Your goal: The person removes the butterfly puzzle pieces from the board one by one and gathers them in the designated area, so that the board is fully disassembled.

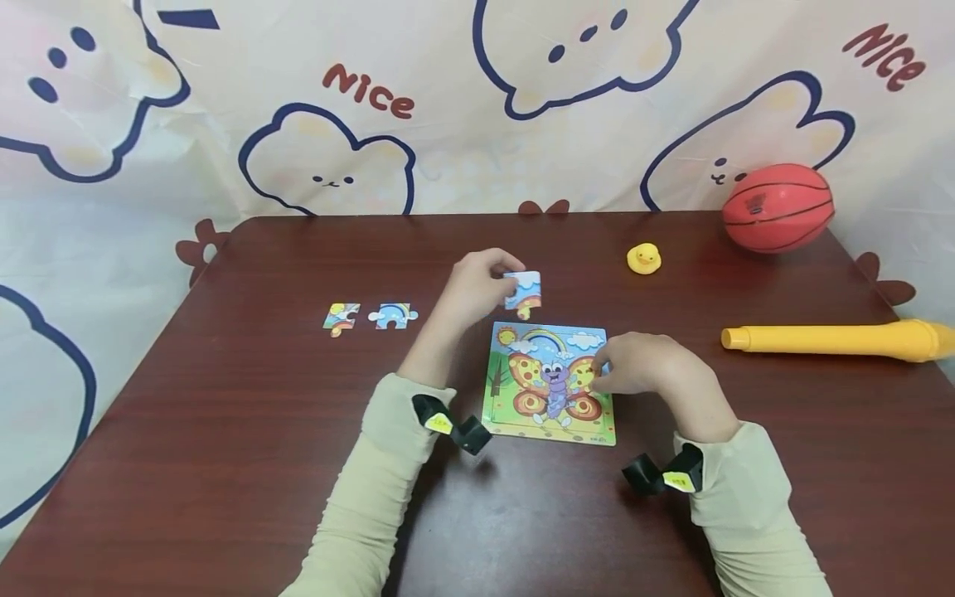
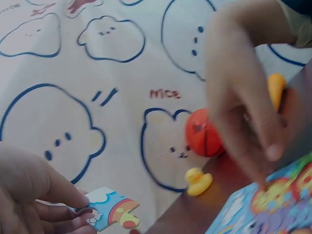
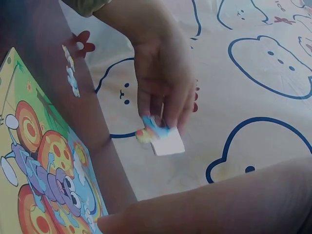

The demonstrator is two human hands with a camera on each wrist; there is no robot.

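Observation:
Between its thumb and fingers my left hand pinches a jigsaw piece, raised above the table just beyond the puzzle board. In the left wrist view that piece shows white cloud, blue sky and an orange-yellow part. The puzzle board carries a butterfly picture with a sun and rainbow. My right hand is at the board's right side, its extended fingertips touching the picture near a wing. In the head view, two loose jigsaw pieces, one with a sun and one with a rainbow, lie left of my left forearm.
A yellow rubber duck sits toward the back of the dark brown table. A red ball stands at the back right corner, and a long yellow stick-like object lies along the right side. Behind hangs a patterned cloth.

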